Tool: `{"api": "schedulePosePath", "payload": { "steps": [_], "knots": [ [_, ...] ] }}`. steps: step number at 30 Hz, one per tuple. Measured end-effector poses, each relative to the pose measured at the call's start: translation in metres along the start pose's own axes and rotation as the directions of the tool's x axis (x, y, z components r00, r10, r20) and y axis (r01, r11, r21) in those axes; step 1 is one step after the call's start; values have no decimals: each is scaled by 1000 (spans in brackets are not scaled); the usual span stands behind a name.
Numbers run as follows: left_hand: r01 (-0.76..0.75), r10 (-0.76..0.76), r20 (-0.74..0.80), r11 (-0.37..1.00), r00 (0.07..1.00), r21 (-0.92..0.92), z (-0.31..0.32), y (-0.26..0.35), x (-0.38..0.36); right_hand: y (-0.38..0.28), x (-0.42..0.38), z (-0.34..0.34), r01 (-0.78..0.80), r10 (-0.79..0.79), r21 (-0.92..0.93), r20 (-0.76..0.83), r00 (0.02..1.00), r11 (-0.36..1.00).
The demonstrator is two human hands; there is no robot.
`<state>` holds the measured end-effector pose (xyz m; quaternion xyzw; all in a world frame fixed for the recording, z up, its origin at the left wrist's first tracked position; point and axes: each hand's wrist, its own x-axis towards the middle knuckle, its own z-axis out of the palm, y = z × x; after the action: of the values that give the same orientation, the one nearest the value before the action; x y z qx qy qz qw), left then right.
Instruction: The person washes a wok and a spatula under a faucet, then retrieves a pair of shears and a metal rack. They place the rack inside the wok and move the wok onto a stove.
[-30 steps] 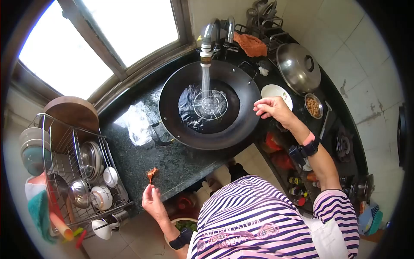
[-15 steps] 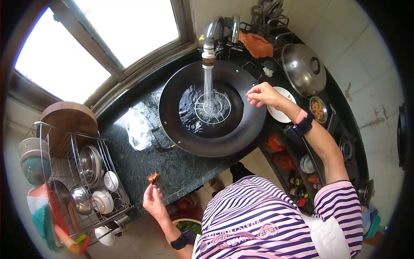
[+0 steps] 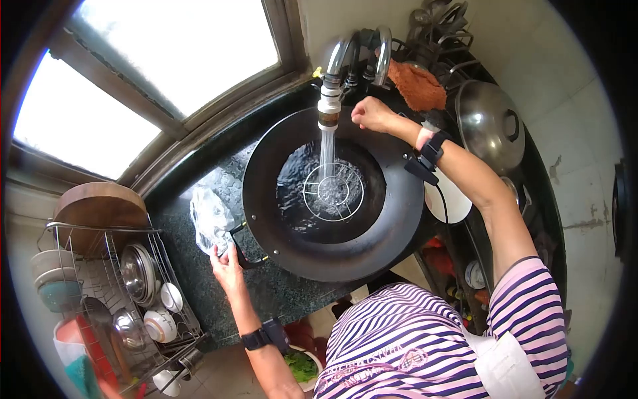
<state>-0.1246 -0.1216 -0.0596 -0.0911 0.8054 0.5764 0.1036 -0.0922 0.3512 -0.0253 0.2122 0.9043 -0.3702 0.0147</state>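
A large dark wok [image 3: 319,256] holds water, with a round wire rack [image 3: 333,191] lying in it. Water runs down from the faucet [image 3: 329,110] onto the rack. Over the wok's back right edge, close to the faucet, my right hand [image 3: 375,114] is closed with its fingers curled; anything inside is hidden. At the wok's left, my left hand [image 3: 228,269] touches the lower end of a crumpled clear plastic bag [image 3: 211,216], beside the wok's left handle [image 3: 251,265]. The left fingers are slightly apart.
A dish rack [image 3: 163,249] with bowls and lids stands left, by a round wooden board [image 3: 100,214]. At right are an orange cloth [image 3: 417,85], a metal lid [image 3: 488,126] and a white plate [image 3: 452,199]. Greens [image 3: 302,366] sit in a container below the counter.
My right hand has moved up and left toward the faucet, its fingers curling in. My left hand has moved up to the plastic bag. The view has shifted slightly.
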Motion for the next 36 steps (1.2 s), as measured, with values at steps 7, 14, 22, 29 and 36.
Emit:
{"api": "schedulePosePath", "payload": {
  "steps": [7,14,22,29,36],
  "knots": [
    [185,-162,107,947,981,-262,28,5,10,-2,-25,8,248,-234,-200,93,968,948],
    [142,-132,58,960,990,-240,34,7,5,-15,-103,93,657,-581,-131,362,728,742],
    [124,-108,76,961,991,-248,33,4,6,-12,-104,121,598,-497,-282,356,791,750],
    [103,-78,104,958,992,-267,31,0,7,-15,-117,99,467,-438,-382,164,884,797],
    [92,-63,103,948,993,-304,33,4,4,38,-127,10,-4,-266,-671,-300,916,741]
  ]
}}
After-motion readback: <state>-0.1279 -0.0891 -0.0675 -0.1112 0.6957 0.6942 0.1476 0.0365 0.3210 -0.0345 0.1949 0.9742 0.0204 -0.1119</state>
